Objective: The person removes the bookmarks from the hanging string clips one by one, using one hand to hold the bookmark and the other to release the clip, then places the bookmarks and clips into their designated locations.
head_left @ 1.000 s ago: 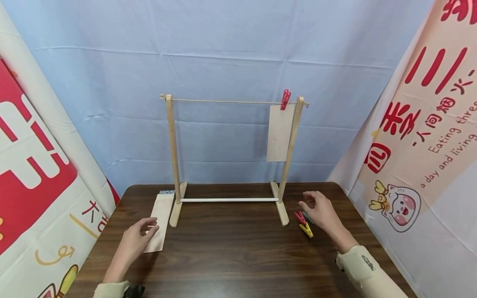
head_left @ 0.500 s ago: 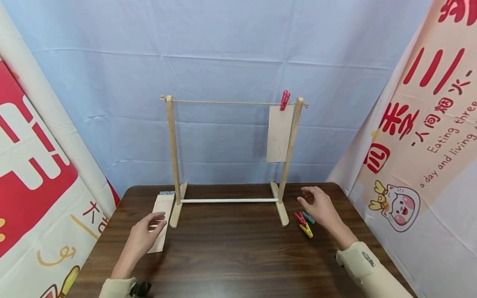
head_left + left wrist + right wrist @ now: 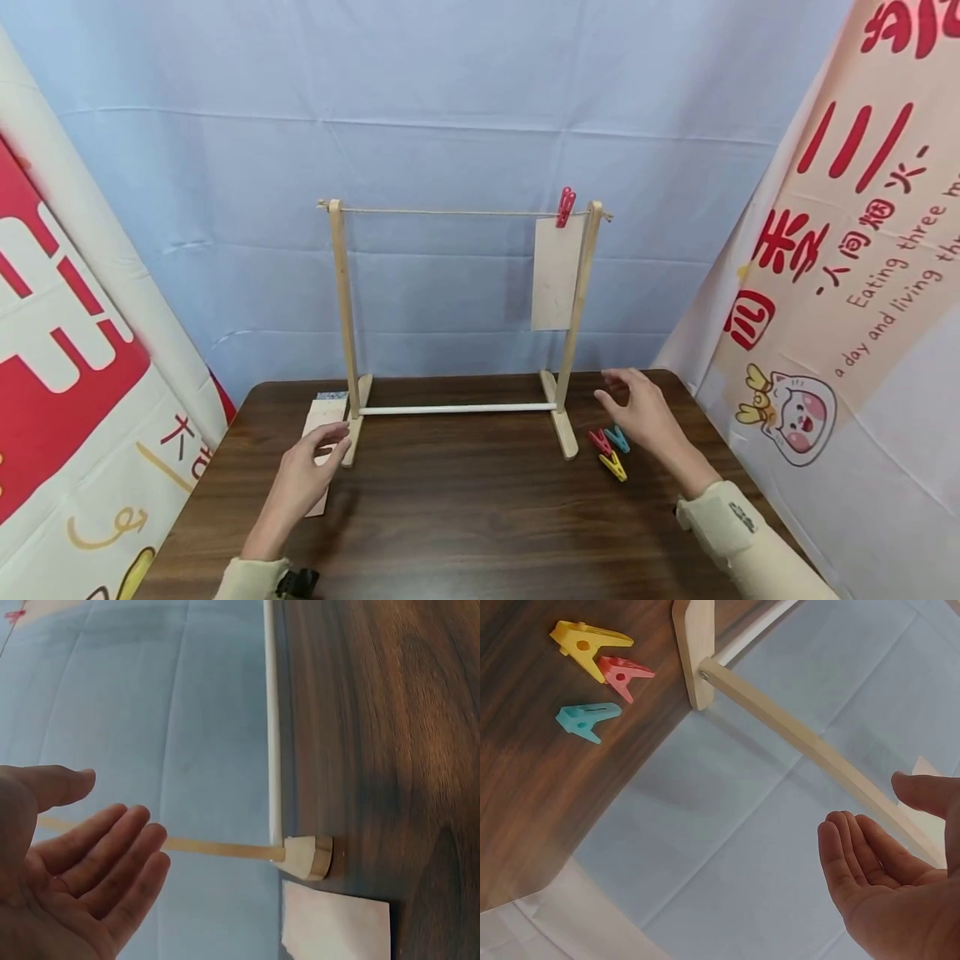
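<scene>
My left hand (image 3: 306, 475) hovers over a pale rectangular card (image 3: 324, 410) on the left of the table, fingers loosely bent and holding nothing. The left wrist view shows the same hand (image 3: 97, 877) with the palm bare and the card (image 3: 337, 922) below it. My right hand (image 3: 637, 408) is held above the right side of the table, relaxed and without anything in it. Near it lie a red clothespin (image 3: 600, 442), a blue clothespin (image 3: 617, 438) and a yellow clothespin (image 3: 613, 467). Another red clothespin (image 3: 566, 207) fastens a pale card (image 3: 557, 275) to the string (image 3: 450, 212).
A wooden frame (image 3: 343, 292) stands at the back of the dark table (image 3: 465, 517), with the string across its top and a white rod (image 3: 457, 409) low between its feet. A patterned blue-grey piece (image 3: 332, 396) shows behind the left card. Blue cloth (image 3: 450, 100) hangs behind.
My left hand has moved right and slightly forward over the card. My right hand has shifted slightly up and away from the clothespins, uncovering more of the blue one. The head view has shifted slightly.
</scene>
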Motion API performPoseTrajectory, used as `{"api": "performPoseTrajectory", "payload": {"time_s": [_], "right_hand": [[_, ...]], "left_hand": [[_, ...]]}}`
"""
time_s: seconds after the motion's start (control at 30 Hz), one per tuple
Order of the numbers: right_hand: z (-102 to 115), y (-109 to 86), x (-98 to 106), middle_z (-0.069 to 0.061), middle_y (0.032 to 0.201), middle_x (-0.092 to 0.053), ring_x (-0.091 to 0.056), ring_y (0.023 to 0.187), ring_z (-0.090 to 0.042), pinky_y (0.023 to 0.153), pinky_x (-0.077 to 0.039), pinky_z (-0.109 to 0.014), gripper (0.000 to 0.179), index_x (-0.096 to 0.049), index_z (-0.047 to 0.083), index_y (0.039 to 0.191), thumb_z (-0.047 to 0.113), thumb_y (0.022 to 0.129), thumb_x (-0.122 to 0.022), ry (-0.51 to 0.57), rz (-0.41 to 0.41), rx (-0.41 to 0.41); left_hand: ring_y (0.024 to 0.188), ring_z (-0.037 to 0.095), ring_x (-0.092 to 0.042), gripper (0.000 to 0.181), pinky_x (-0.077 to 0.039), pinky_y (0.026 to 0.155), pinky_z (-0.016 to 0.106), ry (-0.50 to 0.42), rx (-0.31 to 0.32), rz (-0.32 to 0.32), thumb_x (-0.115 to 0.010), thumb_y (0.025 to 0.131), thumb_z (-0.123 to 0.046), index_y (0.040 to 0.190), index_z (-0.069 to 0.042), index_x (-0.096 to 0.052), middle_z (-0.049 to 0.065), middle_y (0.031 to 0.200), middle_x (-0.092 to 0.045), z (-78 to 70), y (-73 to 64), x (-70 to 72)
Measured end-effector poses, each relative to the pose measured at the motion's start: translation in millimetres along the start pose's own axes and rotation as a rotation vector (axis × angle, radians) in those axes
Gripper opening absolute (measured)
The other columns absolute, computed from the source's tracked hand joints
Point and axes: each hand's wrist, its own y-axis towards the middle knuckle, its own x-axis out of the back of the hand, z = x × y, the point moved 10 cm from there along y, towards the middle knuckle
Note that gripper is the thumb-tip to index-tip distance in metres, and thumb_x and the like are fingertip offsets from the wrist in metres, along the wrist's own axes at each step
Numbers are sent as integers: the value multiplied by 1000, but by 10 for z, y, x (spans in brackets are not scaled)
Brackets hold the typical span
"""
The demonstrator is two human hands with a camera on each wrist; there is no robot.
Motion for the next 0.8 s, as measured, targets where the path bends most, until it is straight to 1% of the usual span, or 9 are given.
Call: {"api": "performPoseTrajectory", "payload": {"time_s": [0.1, 0.23, 0.33, 0.5, 0.7, 0.8], "right_hand": [[34, 18, 25, -24, 119, -69, -68, 107, -40, 92, -55, -58, 37, -68, -6, 133, 12, 102, -76, 0, -10, 9], [98, 47, 73, -23, 118, -70, -68, 107, -39, 92, -54, -58, 37, -68, -6, 133, 11, 101, -77, 6, -34, 31], [149, 67, 102, -23, 118, -70, -68, 106, -39, 92, -55, -58, 38, -68, -7, 133, 10, 100, -77, 14, -43, 46], [209, 100, 145, -22, 119, -70, -69, 106, -40, 92, -55, -59, 39, -67, -6, 134, 9, 100, -77, 20, -43, 57], [294, 165, 210, -24, 122, -70, -68, 109, -41, 94, -54, -60, 39, -68, -6, 134, 11, 100, -78, 10, -57, 81], [329, 208, 223, -24, 123, -70, -68, 111, -41, 95, -54, -60, 40, -68, -5, 135, 12, 101, -77, 6, -53, 87]], "left_hand": [[122, 35, -70, 37, -55, 102, 57, -9, -10, 2, -69, 108, -24, 141, -7, -68, 14, 135, -73, -27, 17, -27], [125, 35, -68, 42, -54, 104, 57, -28, -29, 21, -68, 109, -29, 145, -8, -66, 13, 139, -71, -86, 44, -73], [129, 36, -65, 44, -52, 107, 56, -55, -40, 40, -68, 109, -29, 147, -8, -64, 13, 142, -69, -133, 55, -111], [130, 36, -65, 46, -51, 109, 55, -84, -50, 51, -69, 108, -29, 149, -9, -62, 12, 144, -68, -207, 93, -165], [131, 36, -64, 48, -50, 110, 55, -92, -67, 66, -70, 108, -29, 150, -9, -61, 13, 144, -68, -320, 152, -224], [129, 35, -66, 48, -51, 109, 55, -80, -83, 54, -71, 107, -27, 151, -10, -61, 11, 144, -69, -388, 175, -219]]}}
